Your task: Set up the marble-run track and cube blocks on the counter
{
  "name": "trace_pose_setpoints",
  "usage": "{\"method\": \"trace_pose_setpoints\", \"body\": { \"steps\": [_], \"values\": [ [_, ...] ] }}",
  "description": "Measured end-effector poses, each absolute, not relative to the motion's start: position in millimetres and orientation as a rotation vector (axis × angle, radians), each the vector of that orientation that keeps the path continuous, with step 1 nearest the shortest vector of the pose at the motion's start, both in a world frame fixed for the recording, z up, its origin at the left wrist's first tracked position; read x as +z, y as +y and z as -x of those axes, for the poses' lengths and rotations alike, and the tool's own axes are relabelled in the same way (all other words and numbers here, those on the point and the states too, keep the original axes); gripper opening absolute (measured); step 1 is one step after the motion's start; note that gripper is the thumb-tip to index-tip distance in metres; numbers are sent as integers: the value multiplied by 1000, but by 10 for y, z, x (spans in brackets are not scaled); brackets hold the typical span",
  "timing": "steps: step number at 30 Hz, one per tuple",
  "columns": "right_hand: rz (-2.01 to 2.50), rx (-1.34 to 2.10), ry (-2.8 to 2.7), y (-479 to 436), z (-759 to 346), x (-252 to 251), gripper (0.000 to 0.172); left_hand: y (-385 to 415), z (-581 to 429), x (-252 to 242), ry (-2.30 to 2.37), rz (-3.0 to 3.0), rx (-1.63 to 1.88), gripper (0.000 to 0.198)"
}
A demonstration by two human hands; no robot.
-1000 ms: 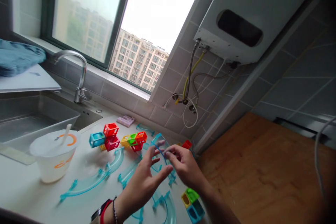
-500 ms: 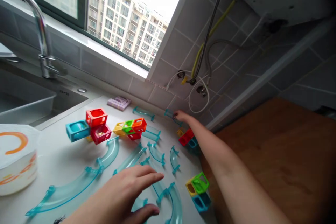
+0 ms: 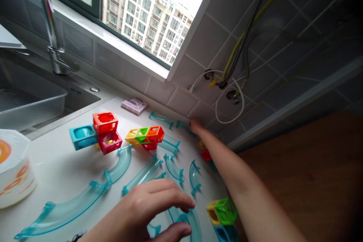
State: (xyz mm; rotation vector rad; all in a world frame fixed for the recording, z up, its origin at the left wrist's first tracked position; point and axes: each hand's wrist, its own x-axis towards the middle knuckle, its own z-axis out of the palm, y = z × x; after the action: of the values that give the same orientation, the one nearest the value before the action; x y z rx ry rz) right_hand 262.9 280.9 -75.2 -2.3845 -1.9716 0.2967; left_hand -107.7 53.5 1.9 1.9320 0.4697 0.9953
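Note:
My left hand (image 3: 147, 211) is low in the middle, fingers curled down and thumb underneath, closing round a curved teal track piece (image 3: 190, 221) on the white counter (image 3: 56, 170). My right arm stretches away to the tiled wall; my right hand (image 3: 196, 124) touches the end of a short teal track piece (image 3: 183, 124) there, its fingers mostly hidden. Several more teal track pieces (image 3: 141, 176) lie between the two hands. Stacked coloured cubes (image 3: 105, 121) and a yellow, green and orange row of cubes (image 3: 145, 135) stand further left.
A long curved track (image 3: 65, 208) lies front left beside a white tub (image 3: 13, 166). The sink (image 3: 34, 100) and faucet (image 3: 52, 38) are at the left. More cubes (image 3: 222, 211) sit by my right forearm, hoses (image 3: 235, 60) hang on the wall, and a wooden surface (image 3: 300, 166) lies right.
My hands parted: the right reached away to the track piece at the wall and stays there. The left dropped to the near pieces and its flat fingers have curled. The view tipped down.

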Motion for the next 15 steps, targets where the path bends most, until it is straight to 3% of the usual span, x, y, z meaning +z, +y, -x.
{"method": "trace_pose_setpoints", "body": {
  "steps": [7, 11, 15],
  "values": [
    [2067, 282, -2285, 2594, -2096, -319, 27, 455, 1102, 88, 572, -1908, 1051, 15],
    [1923, 350, -2491, 2409, -1672, -314, 24, 402, 1090, 65, 589, -1976, 1067, 16],
    [1945, 398, -2574, 2283, -1465, -444, 43, 341, 1072, 43, 563, -1975, 1037, 16]
  ]
}}
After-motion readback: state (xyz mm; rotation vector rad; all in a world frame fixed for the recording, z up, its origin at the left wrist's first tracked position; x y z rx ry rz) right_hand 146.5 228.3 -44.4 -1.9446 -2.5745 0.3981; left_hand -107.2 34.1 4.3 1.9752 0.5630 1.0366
